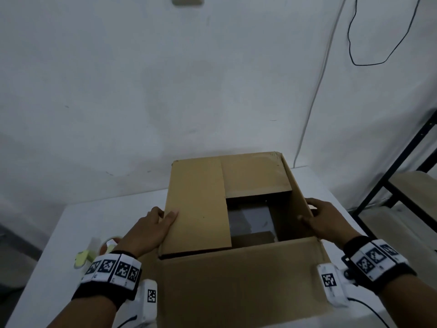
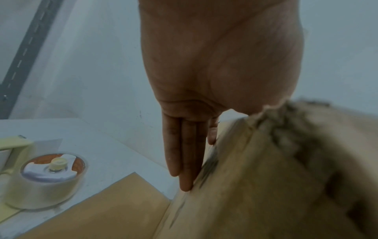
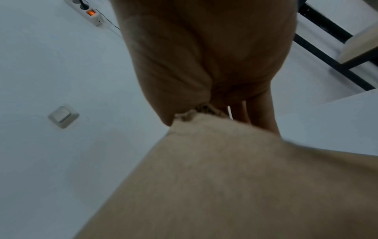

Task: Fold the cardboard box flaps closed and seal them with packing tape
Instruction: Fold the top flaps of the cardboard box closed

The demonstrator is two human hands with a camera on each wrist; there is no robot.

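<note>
A brown cardboard box (image 1: 236, 280) stands on a white table (image 1: 71, 228). Its left flap (image 1: 201, 204) and far flap (image 1: 253, 176) lie folded over the opening, and the inside is dark. The right flap (image 1: 295, 204) stands upright. My right hand (image 1: 328, 221) grips it, thumb inside and fingers outside; the right wrist view shows the flap (image 3: 225, 177) running into that hand (image 3: 194, 56). My left hand (image 1: 146, 230) sits at the left flap's outer edge with the thumb on top. Its straight fingers (image 2: 184, 153) lie against the cardboard. A tape dispenser (image 2: 49, 174) lies to the left on the table.
In the head view the tape dispenser (image 1: 104, 249) is partly hidden behind my left wrist. A black metal shelf rack (image 1: 390, 185) stands close to the table's right side. Cables (image 1: 314, 102) hang down the white wall behind. A wall switch (image 3: 63, 115) and power strip (image 3: 92, 13) are on the wall.
</note>
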